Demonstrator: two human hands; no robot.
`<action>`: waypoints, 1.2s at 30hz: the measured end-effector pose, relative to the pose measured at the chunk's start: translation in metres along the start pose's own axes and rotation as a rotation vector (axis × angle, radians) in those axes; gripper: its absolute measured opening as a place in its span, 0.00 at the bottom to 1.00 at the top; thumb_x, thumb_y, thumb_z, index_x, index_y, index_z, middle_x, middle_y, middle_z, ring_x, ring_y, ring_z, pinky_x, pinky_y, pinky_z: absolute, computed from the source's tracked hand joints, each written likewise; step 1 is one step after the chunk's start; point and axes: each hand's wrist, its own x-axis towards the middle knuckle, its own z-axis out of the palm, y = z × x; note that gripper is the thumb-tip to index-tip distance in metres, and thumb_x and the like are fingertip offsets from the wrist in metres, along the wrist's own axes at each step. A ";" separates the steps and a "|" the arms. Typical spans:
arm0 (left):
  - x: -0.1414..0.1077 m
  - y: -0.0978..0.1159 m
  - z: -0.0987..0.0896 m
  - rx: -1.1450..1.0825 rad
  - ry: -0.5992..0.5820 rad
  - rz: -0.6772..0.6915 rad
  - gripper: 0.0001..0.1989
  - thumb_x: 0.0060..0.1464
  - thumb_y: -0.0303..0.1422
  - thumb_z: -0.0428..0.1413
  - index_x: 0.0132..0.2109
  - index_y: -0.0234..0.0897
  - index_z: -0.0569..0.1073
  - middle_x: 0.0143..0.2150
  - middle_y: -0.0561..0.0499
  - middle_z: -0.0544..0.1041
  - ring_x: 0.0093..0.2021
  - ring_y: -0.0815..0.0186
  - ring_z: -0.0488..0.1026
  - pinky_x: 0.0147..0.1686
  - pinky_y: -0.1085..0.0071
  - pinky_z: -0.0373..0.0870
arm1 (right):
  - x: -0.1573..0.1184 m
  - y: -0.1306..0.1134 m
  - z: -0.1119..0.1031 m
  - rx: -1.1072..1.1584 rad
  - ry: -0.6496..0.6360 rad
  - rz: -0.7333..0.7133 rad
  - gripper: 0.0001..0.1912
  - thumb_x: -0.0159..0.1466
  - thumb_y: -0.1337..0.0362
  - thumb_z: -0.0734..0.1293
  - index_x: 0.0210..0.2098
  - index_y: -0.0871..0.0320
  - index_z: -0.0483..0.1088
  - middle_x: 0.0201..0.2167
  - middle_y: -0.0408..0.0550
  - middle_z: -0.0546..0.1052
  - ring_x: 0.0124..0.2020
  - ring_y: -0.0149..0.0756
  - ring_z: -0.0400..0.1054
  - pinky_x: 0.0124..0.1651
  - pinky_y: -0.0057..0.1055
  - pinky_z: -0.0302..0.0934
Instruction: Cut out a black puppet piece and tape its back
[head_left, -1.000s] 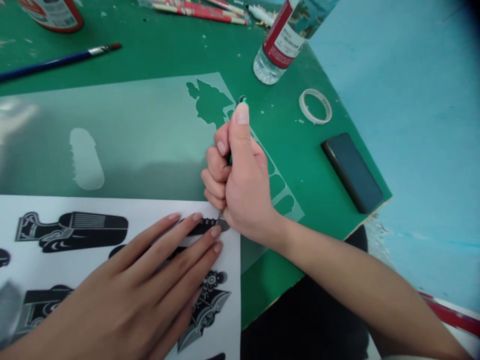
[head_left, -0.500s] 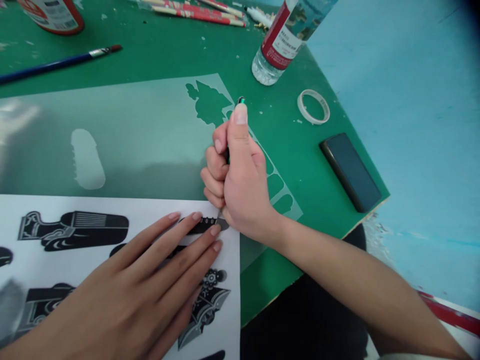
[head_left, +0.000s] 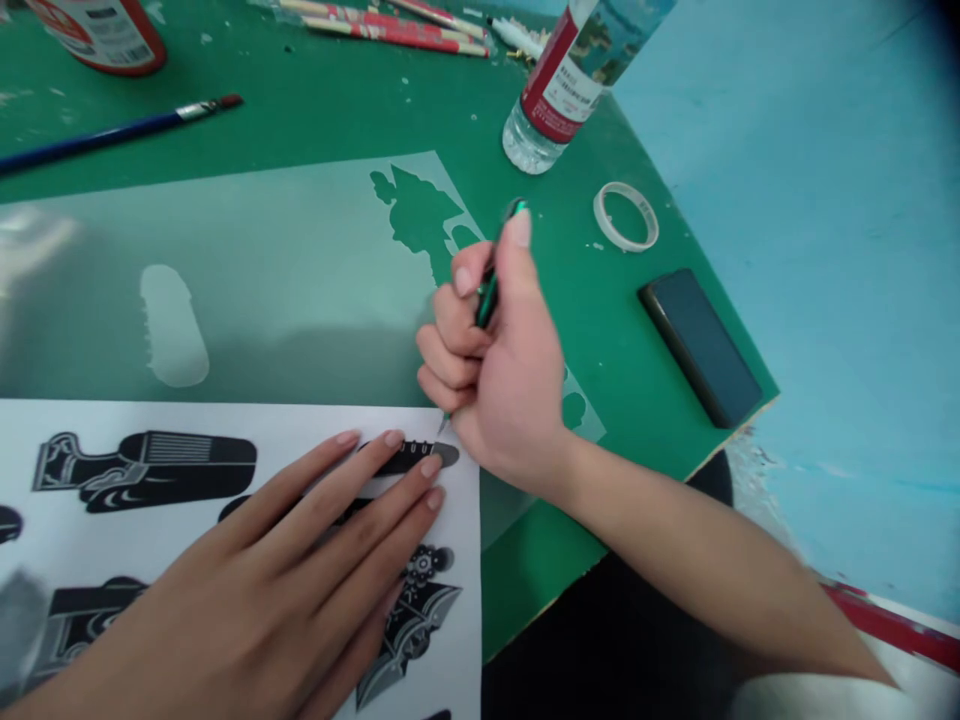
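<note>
My left hand (head_left: 300,570) lies flat, fingers stretched, on a white sheet of paper (head_left: 300,421) printed with black and grey figure parts. Its fingertips rest over a dark printed shape (head_left: 409,457) near the sheet's right edge. My right hand (head_left: 502,360) is closed in a fist around a slim dark-green craft knife (head_left: 488,297), thumb on its top end. The pointed tip shows below the fist, just above that printed shape; whether it touches the paper I cannot tell. Behind the paper lies a translucent plastic sheet (head_left: 300,260) with cut-out openings.
On the green table (head_left: 315,120) are a blue paintbrush (head_left: 112,132), a red-labelled container (head_left: 105,35), red-wrapped sticks (head_left: 397,35) and a water bottle (head_left: 555,90). At the right are a tape roll (head_left: 625,216) and a black phone (head_left: 701,345), near the table edge.
My right fist has shifted slightly right and tilted, its top leaning right, so more of the knife's handle and its tip show. My left hand stays in place.
</note>
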 end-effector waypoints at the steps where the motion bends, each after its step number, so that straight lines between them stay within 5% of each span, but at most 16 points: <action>1: -0.001 0.000 0.000 0.001 -0.003 0.006 0.28 0.70 0.40 0.51 0.72 0.32 0.66 0.75 0.45 0.65 0.77 0.48 0.55 0.77 0.53 0.43 | 0.001 -0.003 -0.002 -0.037 0.006 -0.029 0.26 0.71 0.37 0.65 0.32 0.50 0.57 0.20 0.32 0.42 0.17 0.29 0.32 0.15 0.25 0.34; 5: -0.002 -0.001 0.000 0.010 0.016 0.019 0.27 0.71 0.39 0.49 0.70 0.31 0.67 0.74 0.43 0.65 0.77 0.48 0.55 0.77 0.53 0.42 | 0.007 -0.013 -0.005 -0.220 0.037 -0.119 0.27 0.70 0.32 0.59 0.33 0.48 0.57 0.18 0.33 0.44 0.16 0.33 0.36 0.15 0.30 0.38; 10: 0.000 -0.001 0.000 0.017 0.024 0.018 0.26 0.71 0.39 0.50 0.69 0.31 0.68 0.75 0.43 0.65 0.77 0.50 0.55 0.78 0.54 0.42 | 0.009 -0.028 -0.001 -0.324 0.022 -0.212 0.25 0.76 0.44 0.58 0.29 0.50 0.51 0.17 0.36 0.48 0.19 0.36 0.46 0.21 0.32 0.52; 13: 0.003 0.000 -0.002 -0.002 0.060 -0.014 0.24 0.71 0.37 0.50 0.68 0.32 0.70 0.75 0.42 0.65 0.77 0.52 0.56 0.77 0.55 0.44 | 0.009 -0.038 -0.004 -0.408 0.027 -0.257 0.29 0.76 0.41 0.56 0.26 0.50 0.47 0.16 0.37 0.50 0.20 0.37 0.53 0.26 0.32 0.62; 18: 0.007 0.004 -0.003 0.003 0.110 -0.051 0.25 0.69 0.37 0.53 0.68 0.28 0.70 0.75 0.39 0.63 0.77 0.51 0.56 0.78 0.56 0.45 | 0.007 -0.056 -0.017 -0.502 -0.002 -0.349 0.30 0.73 0.37 0.60 0.27 0.54 0.66 0.30 0.47 0.73 0.37 0.37 0.71 0.40 0.32 0.69; 24: 0.009 0.003 -0.006 0.024 0.115 -0.039 0.28 0.70 0.36 0.51 0.70 0.24 0.66 0.75 0.39 0.63 0.77 0.52 0.55 0.78 0.58 0.44 | 0.018 -0.077 -0.038 -0.597 -0.135 -0.041 0.29 0.73 0.37 0.62 0.30 0.55 0.69 0.11 0.35 0.60 0.11 0.27 0.49 0.15 0.25 0.42; 28: 0.012 0.002 -0.006 0.041 0.073 -0.016 0.27 0.72 0.37 0.49 0.71 0.26 0.64 0.75 0.43 0.64 0.76 0.56 0.58 0.77 0.62 0.43 | 0.023 -0.073 -0.053 -0.528 -0.281 -0.029 0.24 0.70 0.46 0.71 0.29 0.55 0.64 0.14 0.34 0.65 0.13 0.25 0.58 0.16 0.22 0.51; 32: 0.011 0.002 -0.002 0.031 0.076 -0.019 0.27 0.73 0.39 0.47 0.72 0.29 0.63 0.72 0.46 0.69 0.75 0.59 0.57 0.77 0.63 0.42 | 0.019 -0.067 -0.059 -0.443 -0.459 0.102 0.16 0.69 0.54 0.75 0.40 0.56 0.67 0.25 0.36 0.76 0.20 0.26 0.71 0.23 0.22 0.67; 36: 0.005 0.002 0.005 0.050 0.082 -0.064 0.31 0.74 0.38 0.46 0.77 0.30 0.53 0.72 0.49 0.69 0.77 0.60 0.54 0.78 0.64 0.41 | 0.012 -0.062 -0.056 -0.365 -0.401 0.026 0.12 0.74 0.54 0.70 0.44 0.56 0.70 0.25 0.36 0.75 0.18 0.25 0.69 0.21 0.21 0.65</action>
